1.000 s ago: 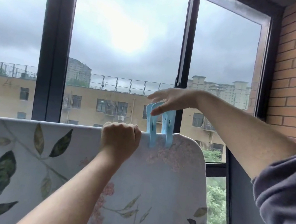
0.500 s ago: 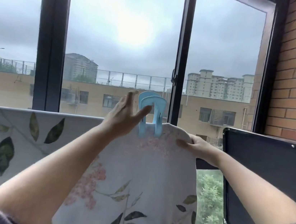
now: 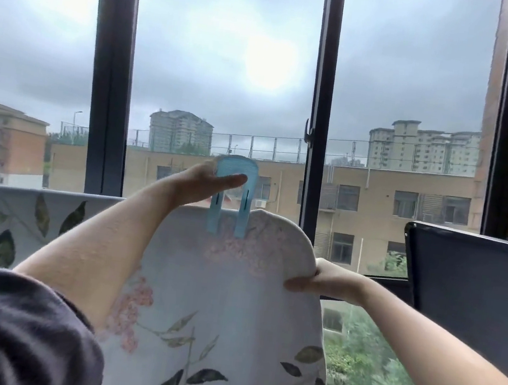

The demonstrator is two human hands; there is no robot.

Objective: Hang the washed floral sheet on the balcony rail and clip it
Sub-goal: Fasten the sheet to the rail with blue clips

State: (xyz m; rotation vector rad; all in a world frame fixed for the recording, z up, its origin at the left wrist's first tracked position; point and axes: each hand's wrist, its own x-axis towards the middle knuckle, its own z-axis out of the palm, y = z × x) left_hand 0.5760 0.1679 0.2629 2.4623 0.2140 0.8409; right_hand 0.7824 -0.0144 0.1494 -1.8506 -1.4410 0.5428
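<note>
Fingers of your left hand (image 3: 199,182) pinch the blue clip (image 3: 237,165) at 12 o'clock on the floral sheet (image 3: 231,302), which is draped over the rail. Fingers of your right hand (image 3: 328,281) pinch its 3 o'clock edge. Tugging there could drag it free.

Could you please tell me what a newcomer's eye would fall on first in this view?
First, the light blue clip astride the top edge of the floral sheet, just right of centre, with the left hand holding it, thumb across its front. Next, the right hand pinching the sheet's curved right edge lower down, against tall dark window frames and a grey sky.
</note>
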